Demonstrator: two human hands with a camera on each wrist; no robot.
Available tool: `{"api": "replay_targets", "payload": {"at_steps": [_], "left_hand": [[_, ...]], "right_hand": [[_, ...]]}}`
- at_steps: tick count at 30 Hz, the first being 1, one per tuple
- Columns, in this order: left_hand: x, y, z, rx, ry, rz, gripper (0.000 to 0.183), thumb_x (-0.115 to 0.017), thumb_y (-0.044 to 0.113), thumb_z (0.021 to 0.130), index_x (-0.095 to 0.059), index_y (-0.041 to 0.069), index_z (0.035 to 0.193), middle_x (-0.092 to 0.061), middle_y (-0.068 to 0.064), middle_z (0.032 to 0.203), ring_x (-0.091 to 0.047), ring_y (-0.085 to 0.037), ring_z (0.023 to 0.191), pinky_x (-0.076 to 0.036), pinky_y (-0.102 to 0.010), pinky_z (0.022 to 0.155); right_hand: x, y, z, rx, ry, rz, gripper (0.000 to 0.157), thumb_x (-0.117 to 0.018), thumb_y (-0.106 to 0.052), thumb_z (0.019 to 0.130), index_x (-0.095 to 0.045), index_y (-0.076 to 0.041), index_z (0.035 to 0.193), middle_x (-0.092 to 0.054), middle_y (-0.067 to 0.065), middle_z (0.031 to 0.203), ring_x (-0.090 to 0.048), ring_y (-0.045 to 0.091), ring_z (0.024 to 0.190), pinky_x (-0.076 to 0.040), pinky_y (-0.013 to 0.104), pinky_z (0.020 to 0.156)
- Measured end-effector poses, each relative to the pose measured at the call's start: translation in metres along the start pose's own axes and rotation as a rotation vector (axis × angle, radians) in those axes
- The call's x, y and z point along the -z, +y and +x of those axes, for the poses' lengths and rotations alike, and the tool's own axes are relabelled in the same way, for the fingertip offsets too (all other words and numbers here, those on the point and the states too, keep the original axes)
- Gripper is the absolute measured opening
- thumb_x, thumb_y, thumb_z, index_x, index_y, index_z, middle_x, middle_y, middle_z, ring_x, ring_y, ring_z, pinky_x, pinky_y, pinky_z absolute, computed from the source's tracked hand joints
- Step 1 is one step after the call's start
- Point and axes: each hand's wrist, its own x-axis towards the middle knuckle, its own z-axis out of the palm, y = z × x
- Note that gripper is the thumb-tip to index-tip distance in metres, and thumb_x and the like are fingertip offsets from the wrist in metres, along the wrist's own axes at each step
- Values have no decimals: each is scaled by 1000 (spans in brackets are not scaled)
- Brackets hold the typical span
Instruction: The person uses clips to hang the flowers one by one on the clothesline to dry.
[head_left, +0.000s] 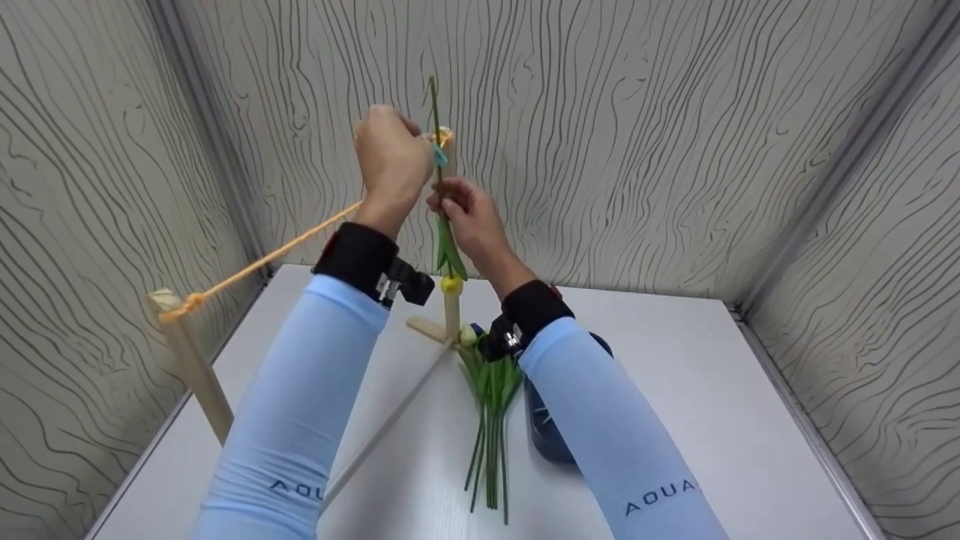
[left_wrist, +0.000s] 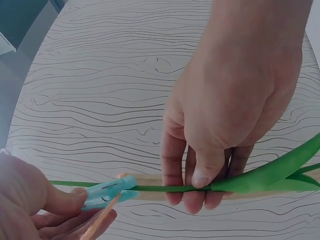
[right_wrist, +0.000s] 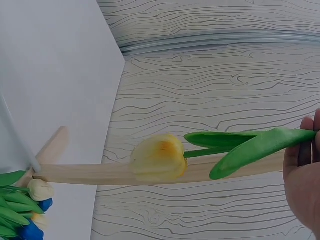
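Note:
A yellow artificial tulip (right_wrist: 159, 157) hangs head down along a wooden post, its green stem (head_left: 436, 112) pointing up. My left hand (head_left: 395, 154) pinches a light blue clothespin (left_wrist: 107, 192) by its end. The clothespin sits over the stem and the orange cord (left_wrist: 101, 220) close to the post's top. Below it, my right hand (head_left: 472, 217) pinches the stem between thumb and fingers, just where the green leaves (left_wrist: 260, 175) begin. In the right wrist view only part of the right hand shows at the edge.
The orange cord runs to a second wooden post (head_left: 191, 360) on the left. A bunch of tulips (head_left: 491, 397) with white, yellow and blue heads lies on the white table (head_left: 675, 375). A dark container (head_left: 547, 427) stands beside it, partly behind my right arm. A pale rod (head_left: 390, 420) joins the post bases.

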Motion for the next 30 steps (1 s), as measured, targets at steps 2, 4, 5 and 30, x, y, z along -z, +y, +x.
{"api": "replay_targets", "payload": {"at_steps": [2,4,5,30], "left_hand": [[0,0,0,1,-1,-10,26,-64,2,104,-75,3,127,-79,-14,128,-76,-24,115,-64,-32,96],[0,0,-1,-4,-1,-13,24,-64,3,105,-76,2,126,-79,-14,127,-76,-24,113,-64,-32,95],[0,0,-1,-6,-2,-13,24,-64,3,105,-76,2,126,-79,-14,127,-76,-24,112,-63,-32,94],[1,6,-6,-42,6,28,41,-71,23,106,-69,4,143,-73,-13,144,-77,-22,117,-64,-32,100]], "right_hand": [[1,-2,1,5,-1,-5,27,-48,5,112,-65,3,133,-72,14,116,-70,27,116,-58,37,109],[1,-3,1,7,-2,-12,28,-47,4,112,-64,3,134,-72,13,116,-70,23,113,-58,36,109],[1,-3,1,8,-3,-13,28,-47,4,112,-64,4,134,-72,13,116,-70,21,113,-58,36,109],[46,9,-21,-101,71,-150,35,-51,-15,116,-54,-5,150,-69,15,144,-63,26,140,-52,41,121]]}}
